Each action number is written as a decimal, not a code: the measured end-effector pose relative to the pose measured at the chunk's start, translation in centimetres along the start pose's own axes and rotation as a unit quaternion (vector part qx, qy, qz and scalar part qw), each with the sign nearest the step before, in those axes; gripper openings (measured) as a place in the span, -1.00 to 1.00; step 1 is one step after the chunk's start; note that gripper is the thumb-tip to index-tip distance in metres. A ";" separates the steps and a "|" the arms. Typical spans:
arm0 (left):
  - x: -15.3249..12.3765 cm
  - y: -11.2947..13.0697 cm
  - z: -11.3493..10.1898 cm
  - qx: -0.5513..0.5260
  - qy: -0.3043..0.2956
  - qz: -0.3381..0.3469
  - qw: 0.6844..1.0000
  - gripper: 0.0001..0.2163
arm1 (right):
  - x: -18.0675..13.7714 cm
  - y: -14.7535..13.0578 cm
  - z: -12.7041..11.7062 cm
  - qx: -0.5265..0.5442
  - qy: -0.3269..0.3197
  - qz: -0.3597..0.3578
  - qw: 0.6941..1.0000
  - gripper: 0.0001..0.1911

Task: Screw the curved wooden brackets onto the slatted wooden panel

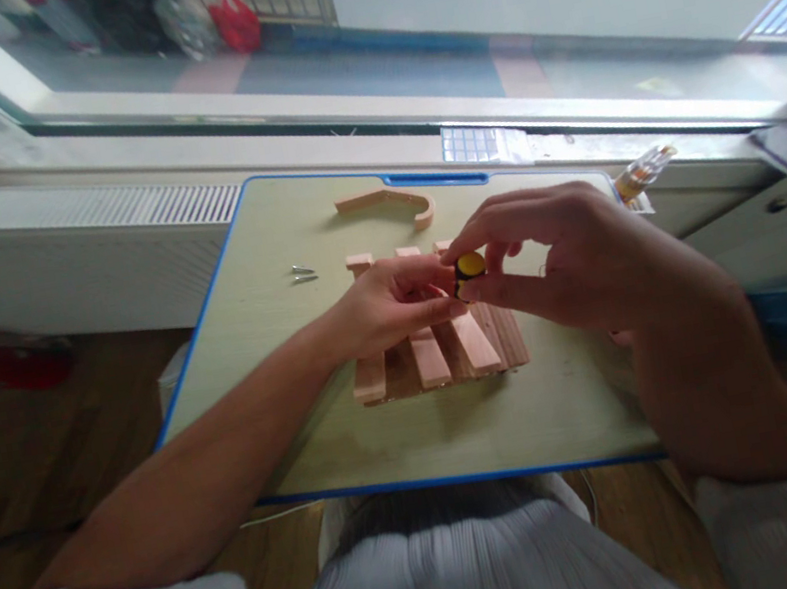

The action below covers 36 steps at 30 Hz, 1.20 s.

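Observation:
A screwdriver [469,267] with a stubby yellow and black handle stands over the wooden piece, the yellow end turned up toward me. The fingers of my right hand [557,245] pinch its handle from the right. From the left, my left hand [399,302] closes thumb and fingers against the same handle; the tip is hidden below. Beneath both hands lies a dark brown wooden board [509,330] with several pale wooden strips [431,357] across it. My hands cover the middle of this piece.
Two screws [303,274] lie on the blue-edged table [223,365], left of the board. A curved wooden hook piece [383,197] rests toward the back. Beyond the table are a radiator [180,205] and a window sill. A clear packet [644,172] sits at the back right corner.

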<state>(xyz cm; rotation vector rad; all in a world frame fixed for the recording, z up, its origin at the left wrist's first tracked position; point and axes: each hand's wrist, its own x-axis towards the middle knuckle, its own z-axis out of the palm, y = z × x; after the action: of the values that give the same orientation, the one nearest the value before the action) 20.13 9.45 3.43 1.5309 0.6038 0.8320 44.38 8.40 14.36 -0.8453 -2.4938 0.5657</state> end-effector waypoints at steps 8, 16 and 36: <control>-0.2 0.6 0.3 -0.020 0.007 -0.015 1.000 -0.73 | 0.8 -0.5 1.8 -0.044 0.065 0.028 0.997 -0.71; 0.0 0.5 0.3 -0.015 0.012 0.001 1.000 -0.74 | 1.0 -0.4 2.3 -0.066 0.077 0.046 0.994 -0.64; -0.1 0.1 0.1 -0.022 -0.004 -0.017 1.000 -0.73 | 0.0 0.0 -0.2 0.029 -0.018 0.006 0.999 -0.80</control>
<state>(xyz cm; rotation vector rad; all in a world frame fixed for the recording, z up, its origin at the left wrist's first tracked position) 20.16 9.25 3.53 1.4790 0.6006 0.8083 44.55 8.45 14.51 -0.8366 -2.4930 0.6596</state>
